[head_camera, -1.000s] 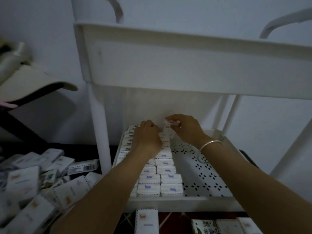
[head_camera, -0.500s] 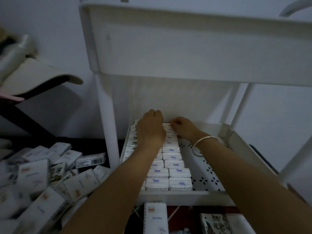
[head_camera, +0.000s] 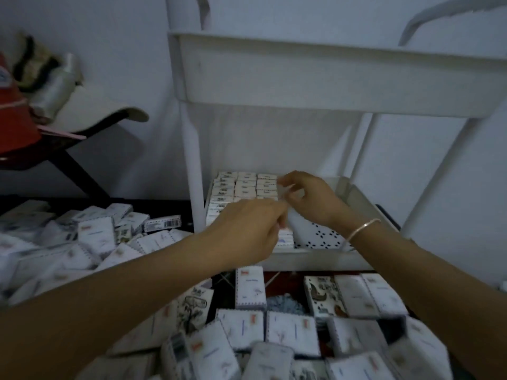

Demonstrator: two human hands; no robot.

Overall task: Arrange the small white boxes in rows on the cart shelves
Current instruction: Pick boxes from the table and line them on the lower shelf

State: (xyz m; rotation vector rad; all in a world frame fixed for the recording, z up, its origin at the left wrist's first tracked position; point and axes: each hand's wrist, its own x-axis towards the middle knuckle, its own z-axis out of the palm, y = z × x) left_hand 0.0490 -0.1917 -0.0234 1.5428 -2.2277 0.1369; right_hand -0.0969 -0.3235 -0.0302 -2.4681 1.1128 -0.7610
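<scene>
On the cart's middle shelf [head_camera: 315, 260], small white boxes [head_camera: 244, 187] sit in tight rows, three across, filling its left part from back to front. Right of the rows the shelf's dotted floor shows.

Both hands hover over the shelf, close together, just right of the rows.
- Left hand [head_camera: 247, 231]: fingers curled, tips aimed at the other hand. Blurred, so I cannot tell if it pinches a box.
- Right hand [head_camera: 310, 198]: fingers bent, thumb and forefinger near each other at the rows' right edge. Something pale is there, too smeared to call it held. Bracelet [head_camera: 362, 229] on the wrist.

Loose boxes [head_camera: 288, 333] are heaped below and in front of the shelf. A second heap [head_camera: 90, 237] lies left of it. The top shelf [head_camera: 329, 78] hangs right above.

Likely risks:
- A box set down crooked beside the rows would start a skewed fourth column.
- A knuckle or forearm dragging over the packed boxes could shove them out of line, since they look light.
- Reaching deep, a hand may knock the top shelf.
- Dim light makes edges hard to align.
</scene>
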